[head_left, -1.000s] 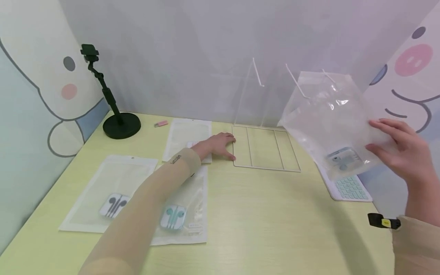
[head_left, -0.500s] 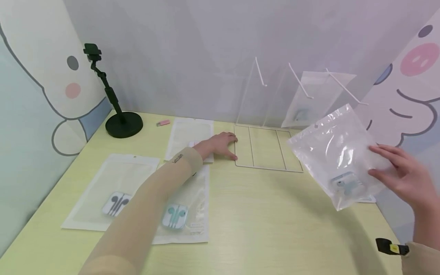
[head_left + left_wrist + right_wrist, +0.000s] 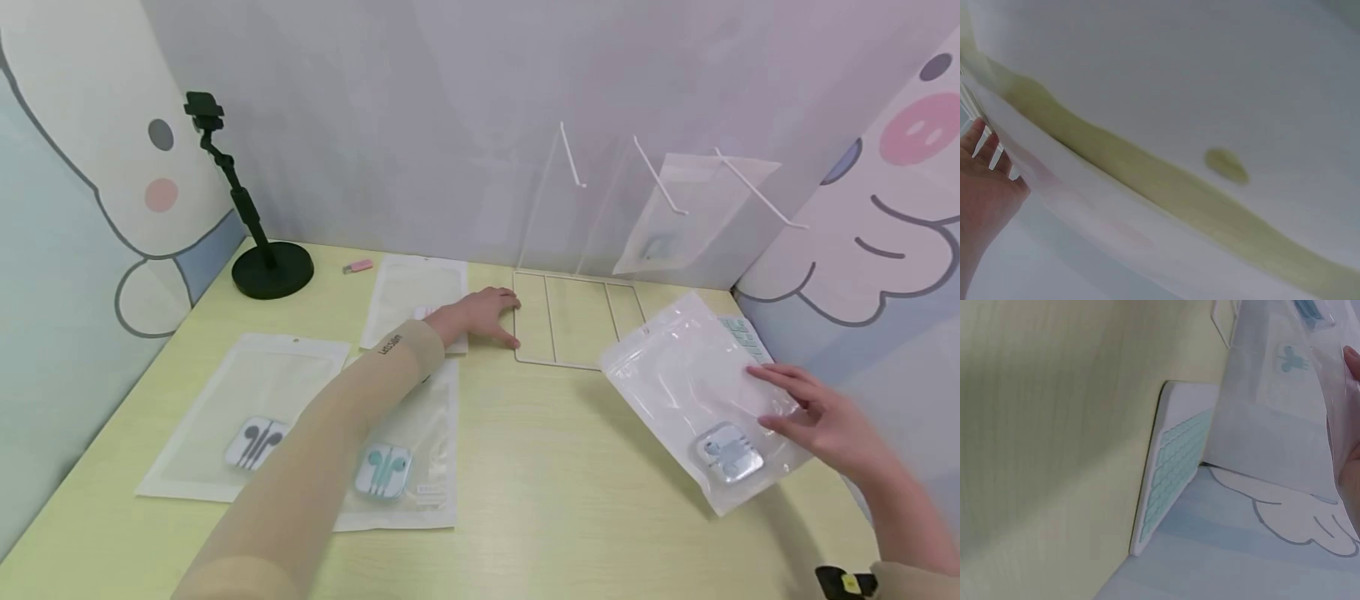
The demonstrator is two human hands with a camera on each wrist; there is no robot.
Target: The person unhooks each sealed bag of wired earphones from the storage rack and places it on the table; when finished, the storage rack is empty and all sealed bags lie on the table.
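Observation:
My right hand (image 3: 825, 421) pinches the right edge of a clear-fronted zip bag (image 3: 675, 367), tilted over the table's right side. Inside its lower part sits a square earphone case (image 3: 729, 452) with pale blue earphones. My left hand (image 3: 483, 317) lies at the left side of a white wire display rack (image 3: 553, 317), thumb and fingertips right at the base wire. Another bag (image 3: 686, 208) hangs from the rack's right-hand hook (image 3: 757, 190); the middle and left hooks carry nothing. In the right wrist view, the held bag (image 3: 1325, 369) overlaps the hanging one.
Flat on the left lie three more bags: one with grey earphones (image 3: 255, 443), one with green earphones (image 3: 383, 471), partly under my left sleeve, and one behind (image 3: 412, 279). A black phone stand (image 3: 272, 271), a pink USB stick (image 3: 357, 267) and a keyboard (image 3: 1175, 462) stand around.
My right hand has drawn the bag away from the rack, down and toward me, uncovering the bag on the right-hand hook. My left hand has stayed at the rack's base.

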